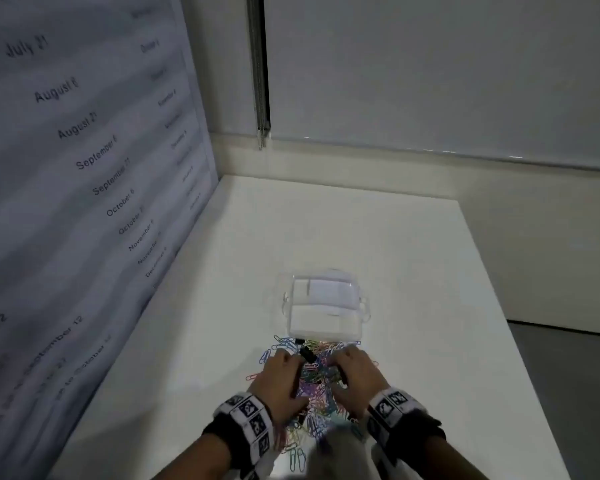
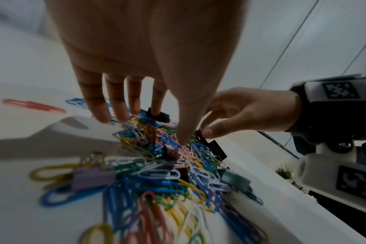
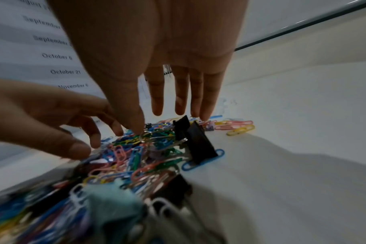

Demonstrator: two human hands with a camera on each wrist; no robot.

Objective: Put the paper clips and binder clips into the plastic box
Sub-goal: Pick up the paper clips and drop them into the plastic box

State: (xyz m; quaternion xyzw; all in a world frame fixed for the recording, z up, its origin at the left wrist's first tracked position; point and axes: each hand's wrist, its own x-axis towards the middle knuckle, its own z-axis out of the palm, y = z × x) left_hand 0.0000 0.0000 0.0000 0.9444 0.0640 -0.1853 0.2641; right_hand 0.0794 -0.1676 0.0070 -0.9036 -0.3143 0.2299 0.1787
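Note:
A heap of coloured paper clips (image 1: pixel 317 388) mixed with binder clips lies on the white table, just in front of the clear plastic box (image 1: pixel 326 306), whose lid is folded back. My left hand (image 1: pixel 284 372) rests on the heap's left side, and its straight fingers (image 2: pixel 115 105) and thumb touch the clips. My right hand (image 1: pixel 352 370) is on the right side, fingers (image 3: pixel 179 99) straight, beside two black binder clips (image 3: pixel 195 140). A purple binder clip (image 2: pixel 92 178) and a grey-green one (image 2: pixel 234 180) lie in the heap. Neither hand grips anything.
A wall panel printed with dates (image 1: pixel 84 168) runs along the table's left edge. The table's right edge (image 1: pixel 520 358) drops to a grey floor. Stray clips (image 3: pixel 238 127) lie just beyond the heap on the right. Bare tabletop stretches behind the box.

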